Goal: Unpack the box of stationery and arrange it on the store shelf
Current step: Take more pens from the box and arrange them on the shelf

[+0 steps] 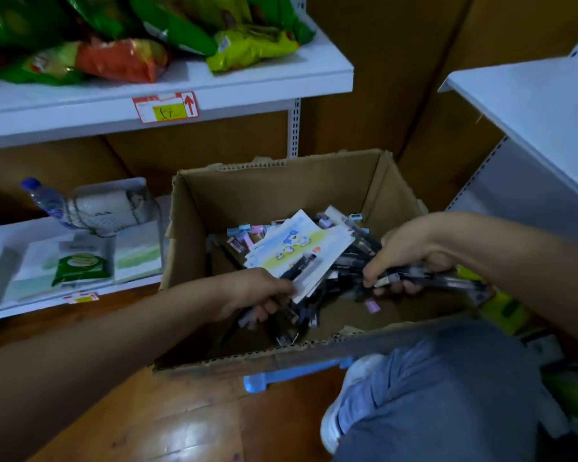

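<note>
Gripping pens (pixel 424 278) inside box (pixel 274 191)

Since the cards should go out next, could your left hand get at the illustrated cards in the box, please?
Probably yes: the left hand already touches the near edge of the illustrated cards, though its grip is full of pens.

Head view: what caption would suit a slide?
Both hands, left and right, gather pens from a cardboard box.

floor (pixel 181 425): wooden | box (pixel 194 228) on it | upper shelf (pixel 247 85): snack bags (pixel 124 58)
</note>
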